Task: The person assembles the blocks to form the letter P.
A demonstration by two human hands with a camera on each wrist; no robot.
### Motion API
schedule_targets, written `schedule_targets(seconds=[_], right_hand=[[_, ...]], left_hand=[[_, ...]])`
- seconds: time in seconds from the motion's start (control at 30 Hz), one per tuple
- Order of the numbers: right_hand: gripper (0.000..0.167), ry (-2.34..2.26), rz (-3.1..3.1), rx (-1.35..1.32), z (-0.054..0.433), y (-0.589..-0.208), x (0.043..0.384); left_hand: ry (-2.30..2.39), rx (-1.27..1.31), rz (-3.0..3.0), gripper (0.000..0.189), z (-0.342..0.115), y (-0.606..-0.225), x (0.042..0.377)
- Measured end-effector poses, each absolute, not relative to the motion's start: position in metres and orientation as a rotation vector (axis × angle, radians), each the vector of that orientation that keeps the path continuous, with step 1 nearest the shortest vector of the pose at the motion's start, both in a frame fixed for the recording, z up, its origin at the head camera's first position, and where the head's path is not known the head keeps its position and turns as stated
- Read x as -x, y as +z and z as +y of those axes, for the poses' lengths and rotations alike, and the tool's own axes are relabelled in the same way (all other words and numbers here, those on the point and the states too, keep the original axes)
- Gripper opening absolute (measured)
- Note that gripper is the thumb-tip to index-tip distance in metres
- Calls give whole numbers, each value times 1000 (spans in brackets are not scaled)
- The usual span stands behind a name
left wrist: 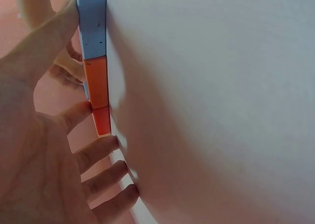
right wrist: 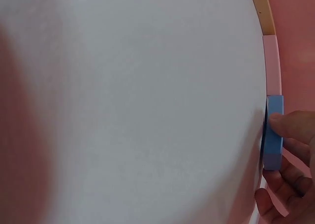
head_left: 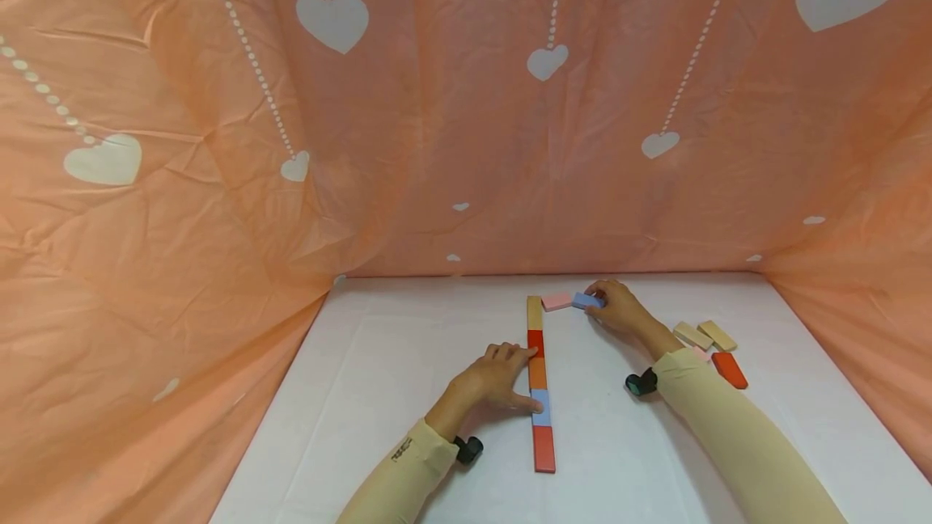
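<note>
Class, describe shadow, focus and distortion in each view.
Head: the pale hearts on the backdrop look crisp; left wrist: a soft shadow spreads over the white table beside the left hand; right wrist: a reddish shape at the left edge is badly blurred, and the row of blocks looks bowed, perhaps from the lens.

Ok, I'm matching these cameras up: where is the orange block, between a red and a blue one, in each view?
Head: the orange block sits mid-row, low, right of centre, beside the left hand.
Left wrist: orange block left of centre, under the blue block in the picture.
Right wrist: not in it.
Shared landmark: the right hand, seen in all three.
</note>
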State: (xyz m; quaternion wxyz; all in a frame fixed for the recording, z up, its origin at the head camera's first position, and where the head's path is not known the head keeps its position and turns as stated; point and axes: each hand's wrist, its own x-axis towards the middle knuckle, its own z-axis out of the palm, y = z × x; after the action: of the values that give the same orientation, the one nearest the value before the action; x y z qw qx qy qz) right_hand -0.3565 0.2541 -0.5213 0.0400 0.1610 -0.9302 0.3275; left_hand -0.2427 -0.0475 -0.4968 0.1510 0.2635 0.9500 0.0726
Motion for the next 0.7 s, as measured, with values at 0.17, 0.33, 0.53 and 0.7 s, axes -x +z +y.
schedule_targets(seconds=[0.17, 0.33, 0.53, 0.7], right_hand=[[29, 996, -2866, -481, 254, -521, 357], [28, 985, -2854, -496, 253, -520, 355], [28, 984, -2844, -497, 253, -521, 355], [28, 1004, -2852, -488, 253, -520, 355]], left_hand=[[206, -754, 2730, 101, -47, -497, 242], [206, -754, 2730, 102, -47, -498, 243], [213, -745, 2729, 100, -46, -497, 243], [207, -736, 2731, 99, -46, -496, 242]])
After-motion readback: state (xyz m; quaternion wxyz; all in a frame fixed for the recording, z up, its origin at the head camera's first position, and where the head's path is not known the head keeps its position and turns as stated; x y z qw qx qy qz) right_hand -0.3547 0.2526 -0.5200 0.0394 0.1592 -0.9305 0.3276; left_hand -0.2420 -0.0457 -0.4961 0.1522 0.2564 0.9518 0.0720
